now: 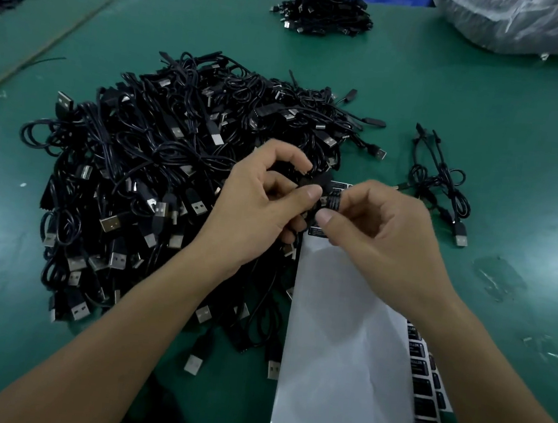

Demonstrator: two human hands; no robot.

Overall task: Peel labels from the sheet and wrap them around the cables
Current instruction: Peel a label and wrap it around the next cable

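Observation:
A big heap of black USB cables (157, 178) lies on the green table, left of centre. My left hand (261, 202) grips one black cable just above the heap's right edge. My right hand (382, 232) pinches a small black label (332, 203) against that cable, thumb and forefinger curled on it. Under both hands a long white label sheet (341, 355) runs toward me; most of it is bare backing. Black labels (424, 388) show along the right edge of a second sheet beneath it.
Two or three black cables (442, 187) lie apart to the right. A second cable pile (323, 9) sits at the far middle, a clear plastic bag (531, 21) at the far right. Clear plastic scraps (497, 279) lie right of my right arm.

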